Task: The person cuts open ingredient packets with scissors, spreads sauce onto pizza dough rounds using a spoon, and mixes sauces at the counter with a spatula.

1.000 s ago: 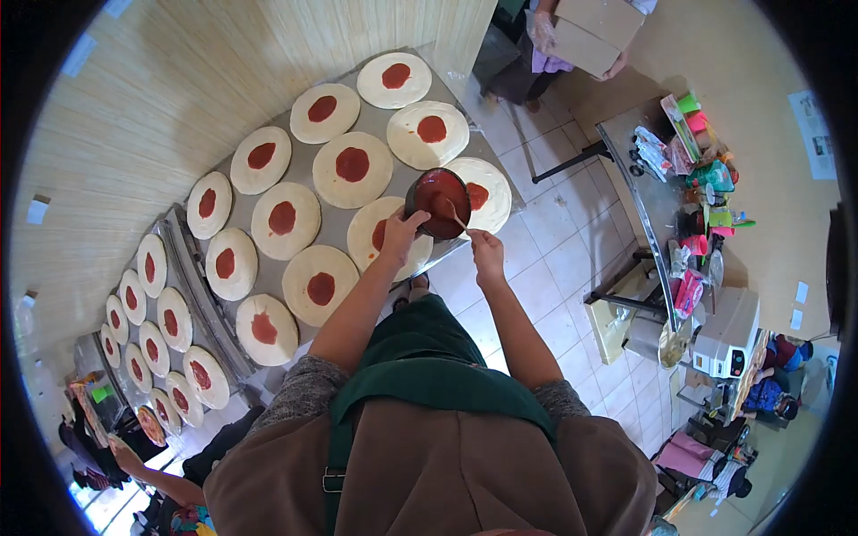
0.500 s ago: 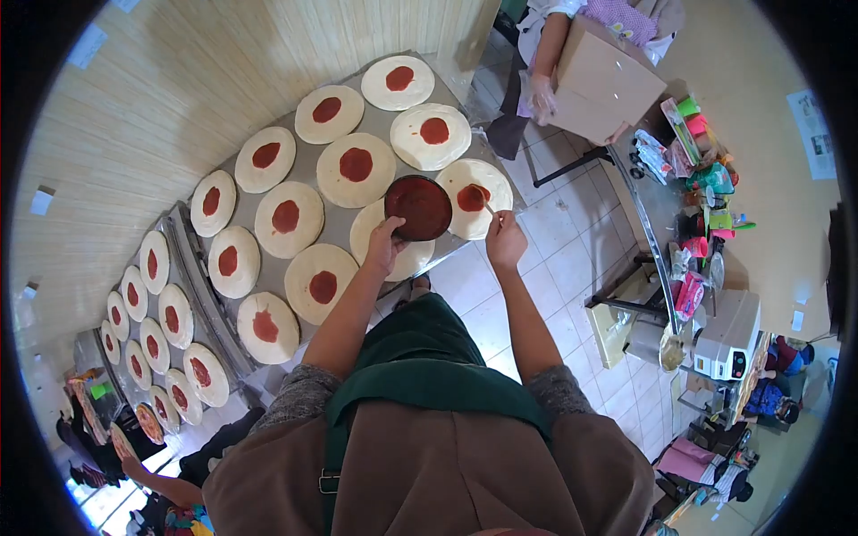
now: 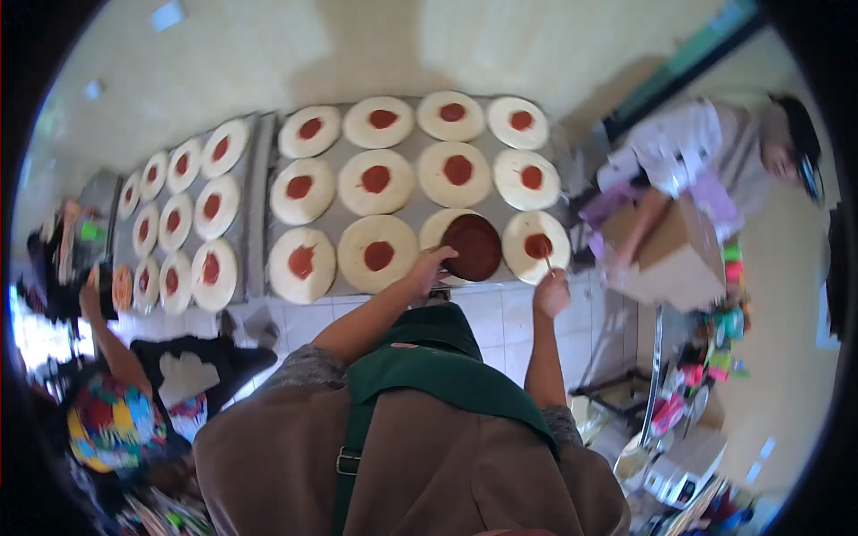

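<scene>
My left hand (image 3: 434, 271) grips the rim of a dark bowl (image 3: 473, 247) of red sauce, tilted over a dough round that it partly hides. My right hand (image 3: 552, 293) is closed on the handle of a spoon (image 3: 548, 261). The spoon's tip rests in the red sauce (image 3: 538, 246) at the middle of the front right dough round (image 3: 517, 259). Several more pale dough rounds, such as one at the center (image 3: 353, 183), lie in rows on a metal table (image 3: 279, 213), each visible one with a red patch of sauce.
A second table (image 3: 254, 201) on the left holds more sauced rounds. At right a person (image 3: 670, 147) holds a cardboard box (image 3: 677, 250) close to the table's end. Another person in a colorful shirt (image 3: 116, 415) stands at lower left. Cups and a white machine (image 3: 684, 469) are at lower right.
My view has turned, so the tables now run straight across. The person with the box has come further into view. Both my hands keep hold of the bowl and the spoon.
</scene>
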Demonstrator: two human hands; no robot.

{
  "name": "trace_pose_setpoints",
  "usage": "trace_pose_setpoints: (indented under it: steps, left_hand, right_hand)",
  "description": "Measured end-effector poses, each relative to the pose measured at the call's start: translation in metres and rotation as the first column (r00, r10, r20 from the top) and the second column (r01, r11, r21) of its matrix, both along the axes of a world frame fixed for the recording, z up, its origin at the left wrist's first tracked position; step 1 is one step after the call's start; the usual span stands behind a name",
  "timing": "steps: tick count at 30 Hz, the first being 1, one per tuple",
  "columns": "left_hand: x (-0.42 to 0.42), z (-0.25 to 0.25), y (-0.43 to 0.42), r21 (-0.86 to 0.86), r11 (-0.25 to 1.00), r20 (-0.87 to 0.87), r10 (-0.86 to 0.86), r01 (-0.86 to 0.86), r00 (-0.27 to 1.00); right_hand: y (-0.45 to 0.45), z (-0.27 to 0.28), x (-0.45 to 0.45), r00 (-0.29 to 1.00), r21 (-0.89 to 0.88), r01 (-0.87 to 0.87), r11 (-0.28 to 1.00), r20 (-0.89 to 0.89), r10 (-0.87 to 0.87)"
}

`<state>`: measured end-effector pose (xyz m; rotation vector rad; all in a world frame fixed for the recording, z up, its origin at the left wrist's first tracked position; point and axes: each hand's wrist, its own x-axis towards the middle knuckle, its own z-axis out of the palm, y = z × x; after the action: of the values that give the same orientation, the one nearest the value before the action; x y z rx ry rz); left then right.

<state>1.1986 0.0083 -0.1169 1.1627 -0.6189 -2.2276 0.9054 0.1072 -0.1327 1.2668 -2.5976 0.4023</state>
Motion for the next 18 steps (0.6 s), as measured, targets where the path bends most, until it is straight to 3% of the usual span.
trace_pose_setpoints:
  steps: [1,3,5,6,7,9,10,13,15,16,18]
  left_hand:
    - [0.005,0.012,0.004,0.009,1.0,0.031,0.012,-0.013,0.999]
    - [0.009,0.031,0.006,0.027,0.999,0.079,0.018,-0.02,0.997]
    - [0.016,0.023,0.009,0.014,0.999,0.037,0.035,-0.036,0.999]
    - [0.02,0.019,0.011,0.009,0.999,0.016,0.037,-0.037,0.999]
    - [0.023,0.015,0.014,0.017,0.999,-0.026,0.05,-0.049,0.998]
    - [0.029,0.007,0.016,0.026,0.997,-0.112,0.071,-0.069,0.991]
    - [0.032,0.005,0.017,0.034,0.995,-0.139,0.093,-0.089,0.986]
    - [0.04,-0.008,0.025,0.045,0.989,-0.201,0.146,-0.14,0.969]
    - [0.048,-0.018,0.027,0.03,0.988,-0.207,0.157,-0.154,0.966]
    - [0.056,0.012,0.031,0.031,0.987,-0.193,0.163,-0.16,0.968]
    - [0.063,0.013,0.035,0.053,0.981,-0.212,0.192,-0.185,0.958]
  right_hand:
    - [0.0,-0.002,0.001,0.999,0.052,0.007,0.999,0.037,-0.009]
    - [-0.004,0.025,0.015,0.995,-0.044,0.07,0.997,0.08,-0.067]
    - [-0.003,0.054,0.029,0.958,-0.259,0.077,0.963,0.288,0.001]
    - [-0.005,0.053,0.028,0.904,-0.442,0.027,0.897,0.393,0.166]
    - [-0.002,0.053,0.03,0.772,-0.455,0.059,0.889,0.585,0.248]
    - [0.0,0.065,0.04,0.38,-0.455,0.129,0.881,0.843,0.38]
    - [0.0,0.083,0.057,0.242,-0.376,0.147,0.915,0.911,0.335]
    - [-0.004,0.1,0.086,0.186,-0.301,0.037,0.953,0.939,0.289]
    - [-0.006,0.099,0.097,0.218,-0.371,-0.118,0.921,0.895,0.389]
    - [-0.008,0.103,0.104,0.24,-0.361,-0.17,0.917,0.887,0.394]
    - [-0.01,0.108,0.114,0.27,-0.358,-0.261,0.896,0.864,0.424]
